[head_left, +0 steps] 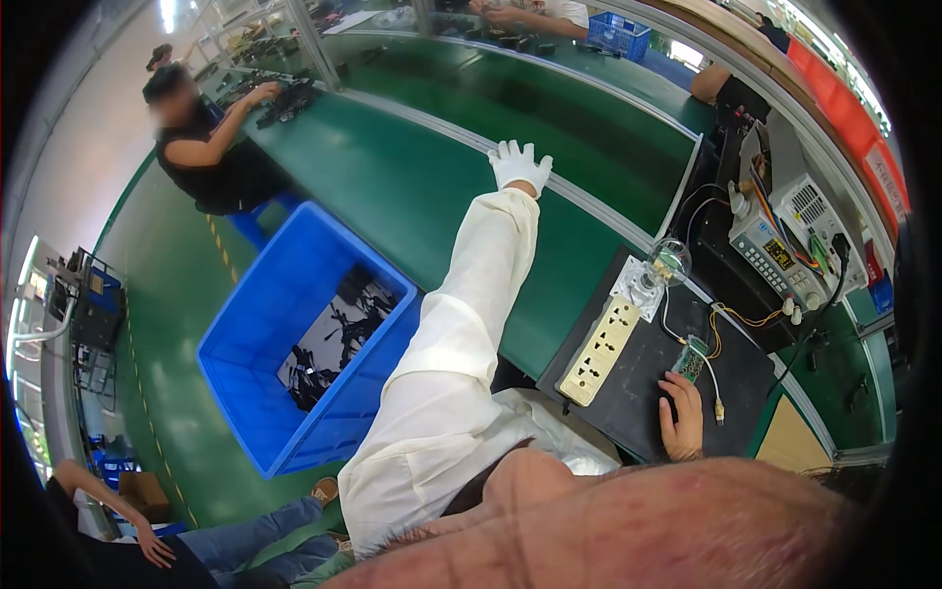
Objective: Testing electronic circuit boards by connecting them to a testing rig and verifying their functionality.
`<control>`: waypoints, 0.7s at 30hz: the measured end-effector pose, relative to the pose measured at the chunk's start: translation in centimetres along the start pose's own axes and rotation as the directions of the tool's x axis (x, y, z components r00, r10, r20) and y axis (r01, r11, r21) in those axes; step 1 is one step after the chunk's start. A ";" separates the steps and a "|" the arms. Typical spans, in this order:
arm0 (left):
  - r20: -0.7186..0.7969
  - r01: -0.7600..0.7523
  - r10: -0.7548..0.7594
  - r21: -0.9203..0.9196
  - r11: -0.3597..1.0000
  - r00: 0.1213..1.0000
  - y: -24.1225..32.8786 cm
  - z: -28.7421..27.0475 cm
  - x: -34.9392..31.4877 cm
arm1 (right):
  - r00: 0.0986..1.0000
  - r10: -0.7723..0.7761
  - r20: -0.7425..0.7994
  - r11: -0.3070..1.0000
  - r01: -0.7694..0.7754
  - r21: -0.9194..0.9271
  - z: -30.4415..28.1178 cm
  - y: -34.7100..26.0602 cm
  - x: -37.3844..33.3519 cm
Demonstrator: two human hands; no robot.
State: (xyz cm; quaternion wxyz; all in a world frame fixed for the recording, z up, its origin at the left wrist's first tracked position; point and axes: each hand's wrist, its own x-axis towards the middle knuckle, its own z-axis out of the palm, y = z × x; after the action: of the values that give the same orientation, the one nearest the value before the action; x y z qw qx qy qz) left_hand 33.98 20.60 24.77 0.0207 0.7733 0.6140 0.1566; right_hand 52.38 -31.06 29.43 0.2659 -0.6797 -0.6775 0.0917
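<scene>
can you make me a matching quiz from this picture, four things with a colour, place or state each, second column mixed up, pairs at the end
Things
1. left hand
2. right hand
3. bin
4. power strip

Descriptions
a. cream, lying on a black surface
b. bare, fingertips at the near end of a green circuit board
c. white-gloved, fingers spread, at a metal rail
d. blue, with black parts inside

Pairs: 1-c, 2-b, 3-d, 4-a
</scene>
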 end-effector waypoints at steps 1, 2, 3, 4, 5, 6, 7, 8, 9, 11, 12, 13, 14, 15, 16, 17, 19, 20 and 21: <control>0.004 -0.009 0.009 0.003 1.000 1.000 0.2 -0.1 -0.1 | 0.999 0.023 -0.023 1.000 -0.023 -0.008 0.5 0.2 0.0; 0.008 -0.019 0.019 0.005 1.000 1.000 0.4 -0.1 -0.2 | 0.998 0.046 -0.047 0.999 -0.047 -0.016 0.9 0.4 0.0; 0.006 -0.022 0.022 0.009 1.000 1.000 0.3 -0.2 -0.1 | 0.998 0.042 -0.046 0.999 -0.043 -0.014 1.1 0.7 0.1; 0.004 -0.019 0.019 0.011 1.000 1.000 0.2 -0.3 0.0 | 0.999 0.017 -0.050 0.999 -0.019 -0.034 1.4 1.0 0.0; -0.001 -0.017 0.017 0.010 1.000 1.000 0.1 -0.3 -0.1 | 0.998 -0.008 -0.055 0.999 0.005 -0.054 1.5 1.3 -0.1; -0.005 -0.016 0.016 0.008 1.000 1.000 0.1 -0.3 -0.1 | 0.998 -0.032 -0.059 0.997 0.027 -0.075 1.5 1.5 -0.3; -0.010 -0.015 0.015 0.007 1.000 1.000 0.1 -0.4 -0.1 | 0.998 -0.034 -0.060 0.997 0.029 -0.075 1.5 1.8 -0.5; -0.011 -0.016 0.016 0.008 1.000 1.000 0.1 -0.4 -0.1 | 0.995 -0.013 -0.095 0.999 0.009 -0.052 1.4 1.8 -0.6; -0.016 0.007 -0.007 0.018 1.000 1.000 0.2 -0.4 -0.2 | 0.992 0.007 -0.129 1.000 -0.011 -0.029 1.2 1.8 -0.7; -0.026 0.053 -0.052 0.036 0.998 0.998 0.3 -0.4 -0.2 | 0.986 0.027 -0.165 1.000 -0.028 -0.006 1.2 1.8 -0.7; -0.029 0.054 -0.053 0.036 0.998 0.998 0.4 -0.5 -0.2 | 0.979 0.071 -0.192 0.997 -0.076 -0.016 1.3 1.7 -0.7; -0.036 0.101 -0.100 0.037 0.994 0.994 0.4 -0.4 -0.2 | 0.969 0.115 -0.219 0.992 -0.123 -0.024 1.4 1.6 -0.7; -0.042 0.148 -0.147 0.036 0.988 0.988 0.4 -0.3 -0.1 | 0.956 0.157 -0.247 0.985 -0.170 -0.032 1.4 1.5 -0.6; -0.049 0.195 -0.193 0.035 0.980 0.980 0.4 -0.3 0.0 | 0.956 0.154 -0.249 0.985 -0.167 -0.033 1.4 1.6 -0.6; -0.052 0.196 -0.195 0.033 0.980 0.980 0.2 -0.3 0.2 | 0.965 0.127 -0.231 0.985 -0.151 -0.088 1.5 1.8 -0.7; -0.056 0.228 -0.226 0.030 0.973 0.973 -0.1 -0.3 0.4 | 0.972 0.101 -0.212 0.981 -0.133 -0.143 1.6 1.7 -0.7; -0.060 0.287 -0.285 0.029 0.957 0.957 -0.5 -0.4 0.6 | 0.978 0.079 -0.193 0.974 -0.116 -0.193 1.7 2.2 -0.9; -0.062 0.286 -0.284 0.031 0.958 0.957 -0.5 -0.4 0.7 | 0.979 0.080 -0.188 0.976 -0.116 -0.186 1.8 2.5 -1.1; -0.060 0.285 -0.283 0.030 0.958 0.957 -0.6 -0.4 0.8 | 0.980 0.082 -0.183 0.977 -0.115 -0.179 1.9 2.7 -1.2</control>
State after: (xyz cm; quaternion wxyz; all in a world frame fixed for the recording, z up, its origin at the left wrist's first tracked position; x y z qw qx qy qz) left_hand 33.47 21.45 25.21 0.0115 0.6729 0.7218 0.1615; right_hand 53.73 -31.57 26.21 0.2539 -0.7401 -0.6224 -0.0194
